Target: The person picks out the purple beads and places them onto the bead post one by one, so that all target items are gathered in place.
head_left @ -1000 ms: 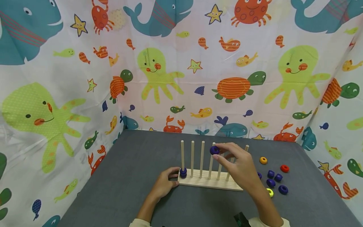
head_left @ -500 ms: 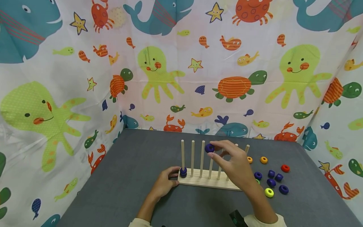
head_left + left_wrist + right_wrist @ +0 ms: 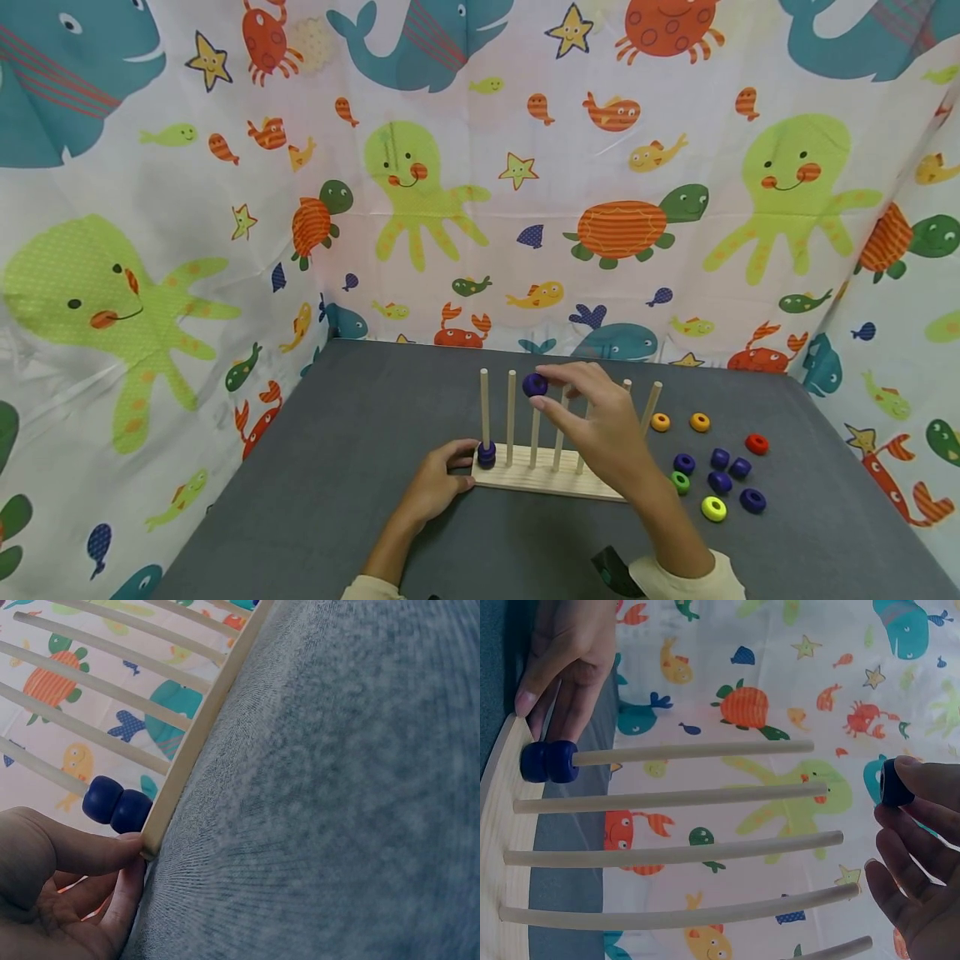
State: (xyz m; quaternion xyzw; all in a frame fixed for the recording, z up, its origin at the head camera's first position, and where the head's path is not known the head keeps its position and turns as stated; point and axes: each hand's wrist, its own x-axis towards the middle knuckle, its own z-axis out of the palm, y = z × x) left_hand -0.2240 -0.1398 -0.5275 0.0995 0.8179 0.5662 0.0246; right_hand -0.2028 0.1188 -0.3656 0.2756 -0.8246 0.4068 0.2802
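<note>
A pale wooden board (image 3: 540, 481) with several upright pegs stands on the grey table. Two dark blue beads (image 3: 486, 455) are stacked at the foot of its leftmost peg, as the left wrist view also shows. My left hand (image 3: 437, 487) grips the board's left end, thumb at the front edge. Between thumb and index finger, my right hand (image 3: 600, 421) pinches another dark blue bead (image 3: 535, 384), held near the top of the third peg. In the right wrist view, this bead (image 3: 895, 784) is apart from the peg tips, and the other fingers are loosely bent.
Right of the board lie several loose beads: dark blue ones (image 3: 719, 482), orange ones (image 3: 700, 422), a red one (image 3: 757, 443), a green one (image 3: 680, 482) and a yellow one (image 3: 714, 508). A sea-animal patterned cloth (image 3: 465, 308) hangs behind and along both sides of the table (image 3: 300, 517).
My right hand has moved left with the pinched blue bead, from near the fourth peg to the third peg's top. The left hand stays on the board's end.
</note>
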